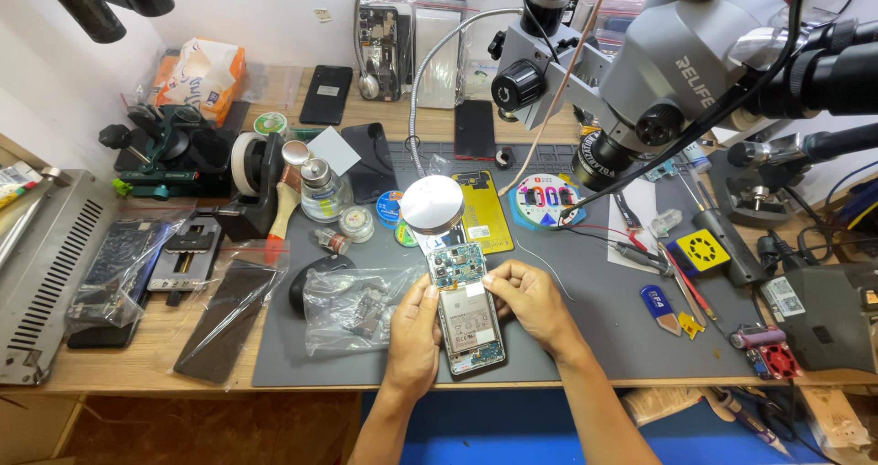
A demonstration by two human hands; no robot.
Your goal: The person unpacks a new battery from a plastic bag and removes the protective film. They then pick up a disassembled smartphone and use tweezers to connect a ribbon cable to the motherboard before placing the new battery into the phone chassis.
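Opened smartphone (468, 311) with its back off lies on the grey work mat (594, 328), left hand (413, 337) grasping its nine o'clock edge, right hand (529, 302) pinching at two o'clock; a slipping fingertip could likely scrape the exposed circuit board.

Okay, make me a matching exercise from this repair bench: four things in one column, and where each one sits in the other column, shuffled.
Things:
1. opened phone
2. clear plastic bag of parts
3. yellow back cover
4. microscope

Places:
A. flat on the grey mat, just beyond the hands
B. held between the left hand and the right hand
C. hanging over the bench at upper right
D. on the mat, left of the left hand

Pairs: 1-B, 2-D, 3-A, 4-C
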